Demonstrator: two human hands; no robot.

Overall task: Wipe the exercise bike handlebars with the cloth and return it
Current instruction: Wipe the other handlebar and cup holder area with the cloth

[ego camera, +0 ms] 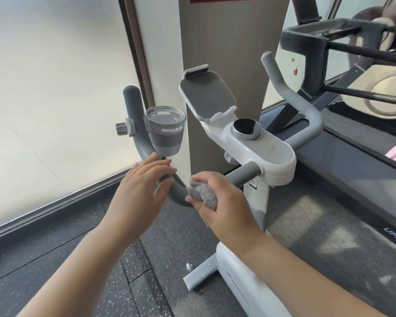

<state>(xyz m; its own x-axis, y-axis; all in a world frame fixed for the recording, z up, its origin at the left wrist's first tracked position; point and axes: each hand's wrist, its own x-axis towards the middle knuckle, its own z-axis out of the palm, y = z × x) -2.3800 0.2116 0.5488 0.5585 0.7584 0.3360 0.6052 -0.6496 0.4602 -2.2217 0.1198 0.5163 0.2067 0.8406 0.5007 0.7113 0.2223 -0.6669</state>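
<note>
The white exercise bike [261,147] stands in front of me with grey handlebars. The left handlebar [133,106] curves up at the left and the right handlebar [302,106] rises at the right. My right hand [222,202] is closed around a fuzzy grey cloth [202,192], which is wrapped over the lower bend of the left bar. My left hand [142,188] hovers beside that bend, fingers spread and holding nothing, its fingertips close to the bar just below the cup holder.
A grey cup holder [166,131] is clamped on the left handlebar. A tablet tray [206,97] and round black knob [246,128] sit on the console. A pillar stands behind, a frosted window left, a treadmill [352,170] right. Speckled rubber floor lies below.
</note>
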